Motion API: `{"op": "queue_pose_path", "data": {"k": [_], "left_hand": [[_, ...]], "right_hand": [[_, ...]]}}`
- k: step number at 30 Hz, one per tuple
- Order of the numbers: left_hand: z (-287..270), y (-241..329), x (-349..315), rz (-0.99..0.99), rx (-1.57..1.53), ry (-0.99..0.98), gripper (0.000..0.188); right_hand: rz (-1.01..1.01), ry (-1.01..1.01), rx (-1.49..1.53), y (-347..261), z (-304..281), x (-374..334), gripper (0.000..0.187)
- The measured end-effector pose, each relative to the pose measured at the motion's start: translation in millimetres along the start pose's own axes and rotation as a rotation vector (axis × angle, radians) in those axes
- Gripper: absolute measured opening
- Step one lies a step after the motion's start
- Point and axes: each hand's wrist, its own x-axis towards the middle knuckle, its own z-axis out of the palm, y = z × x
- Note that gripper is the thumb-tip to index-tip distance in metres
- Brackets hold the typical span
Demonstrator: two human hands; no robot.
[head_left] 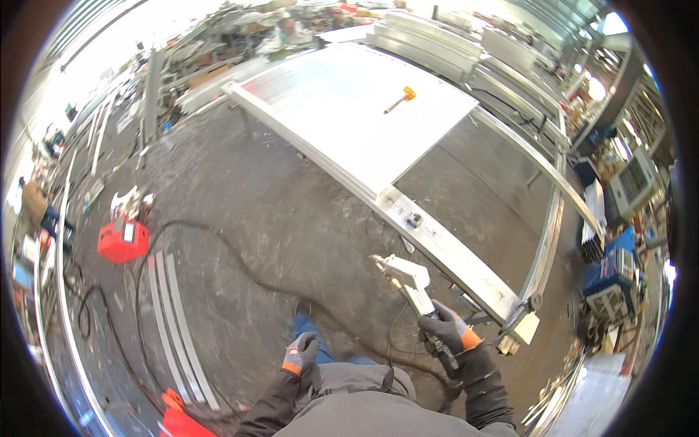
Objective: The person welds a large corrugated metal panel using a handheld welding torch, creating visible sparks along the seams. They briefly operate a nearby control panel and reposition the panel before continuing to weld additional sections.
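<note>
White torch (409, 274), partly hidden by the right fingers (429, 328).

Single head-worn fisheye view, downward over the nearby hands (444, 331).

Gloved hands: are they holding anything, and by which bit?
The right hand holds a white handheld tool by its dark handle; nothing shows held in the left hand.

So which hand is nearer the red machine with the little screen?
Left. The left hand is to the right of the red machine; the right hand, holding a white tool, is farther right.
</note>
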Motion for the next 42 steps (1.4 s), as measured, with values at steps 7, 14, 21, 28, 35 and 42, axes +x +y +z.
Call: {"op": "queue_pose_path", "data": {"k": [7, 14, 21, 28, 35, 42], "left_hand": [[-95, 99, 210, 0.416, 0.170, -0.381, 0.021], [-124, 184, 309, 0.332, 0.331, -1.116, 0.046], [-80, 189, 244, 0.967, 0.551, -1.735, 0.092], [-142, 99, 104, 1.192, 0.401, -2.591, 0.086], [-295, -39, 37, 1.338, 0.812, -3.215, 0.072], [-276, -55, 27, 1.129, 1.113, -2.911, 0.073]], "right_hand": [[-0.356, 0.587, 0.059, -117, 54, 35, 0.066], [-0.571, 1.454, 0.390, -218, 153, -12, 0.047], [-0.628, 2.168, 0.272, -179, 336, -126, 0.053], [-0.226, 2.922, 0.049, -138, 601, -128, 0.056], [-0.408, 2.669, 0.747, -104, 811, -132, 0.043], [-0.068, 2.738, 1.309, 86, 865, -11, 0.027]]}}
